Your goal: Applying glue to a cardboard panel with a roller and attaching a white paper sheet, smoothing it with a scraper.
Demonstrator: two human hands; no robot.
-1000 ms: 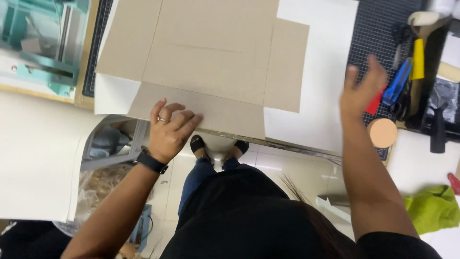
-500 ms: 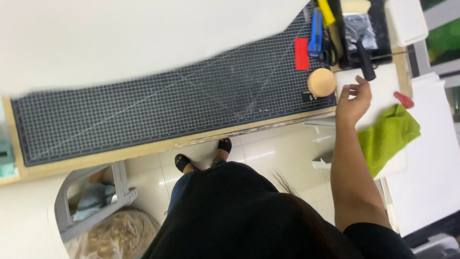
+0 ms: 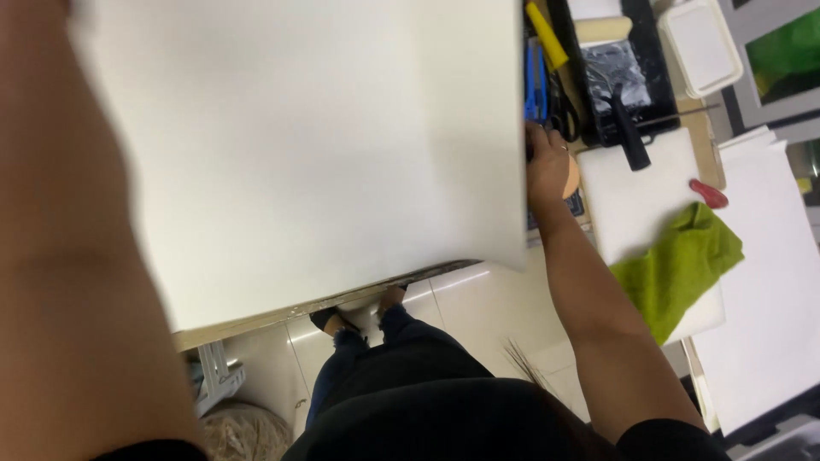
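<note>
Gripping the right edge of the large white sheet (image 3: 325, 145), the right hand (image 3: 547, 166) sits beside the round wooden disc (image 3: 570, 177). Left forearm is blurred; left-hand grip cannot be determined.

The sheet (image 3: 325, 145) just left of my right hand (image 3: 547, 166) is plain off-white, no pattern. Against my palm sits a pale tan round block (image 3: 571, 177). Above my fingers are a yellow handle (image 3: 545, 34) and blue tools (image 3: 535, 85). Right of my hand lie a black roller (image 3: 628, 128), a small red piece (image 3: 709, 194) and a bright green cloth (image 3: 675, 265).
</note>
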